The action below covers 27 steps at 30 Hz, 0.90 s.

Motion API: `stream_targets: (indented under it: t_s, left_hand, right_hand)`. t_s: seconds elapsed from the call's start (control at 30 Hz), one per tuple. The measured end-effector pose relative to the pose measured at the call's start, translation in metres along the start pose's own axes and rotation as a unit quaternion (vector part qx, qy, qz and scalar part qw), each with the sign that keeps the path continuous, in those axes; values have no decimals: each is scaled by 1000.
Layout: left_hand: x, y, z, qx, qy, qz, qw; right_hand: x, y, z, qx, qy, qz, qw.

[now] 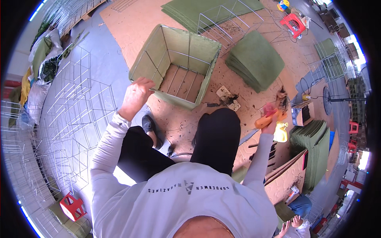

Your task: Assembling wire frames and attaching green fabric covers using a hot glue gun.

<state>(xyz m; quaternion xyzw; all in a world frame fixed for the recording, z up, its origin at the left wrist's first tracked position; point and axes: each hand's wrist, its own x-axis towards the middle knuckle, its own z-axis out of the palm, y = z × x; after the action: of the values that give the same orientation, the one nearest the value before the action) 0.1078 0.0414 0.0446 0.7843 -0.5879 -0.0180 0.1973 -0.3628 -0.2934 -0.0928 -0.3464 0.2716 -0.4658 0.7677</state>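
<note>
An open box (178,63), made of a wire frame lined with green felt-like panels, stands on the brown board in front of me. My left hand (137,95) is closed on its near left rim, fingers curled over the edge. Out to the right, my right hand (270,123) is wrapped round an orange glue gun (265,119); its front end is blurred. The glue gun is held apart from the box. Right of the box lies a stack of green panels (256,59). Close to the box's near right side is a small board with dark smears (228,97).
Wire frames (75,103) fill the left floor. Beyond the box lie more green panels (190,16), a wire frame (226,23) and a red stool (293,25). A taller panel stack (311,150) and black sticks (270,154) are right. Another person's hands (291,224) show lower right.
</note>
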Motion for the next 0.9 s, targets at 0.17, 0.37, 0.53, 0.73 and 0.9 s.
stream_targets:
  t_s: [0.17,0.37,0.53,0.73,0.9]
  left_hand:
    - [-7,-25,4,24,-11,-36,999]
    - [-21,-29,-10,39,23,-29,999]
    - [-28,-29,-12,100,36,-5,994]
    - [-31,-27,-13,138,10,-31,990]
    - [-32,-27,-13,140,0,-40,989]
  right_hand:
    - [61,-43,117,30,-251,-5,967]
    - [42,-19,284,-142,-402,150,892]
    - [9,24,336,-240,-437,299,814]
    - [1,61,367,-296,-439,345,775]
    - [4,75,379,-308,-452,354,759]
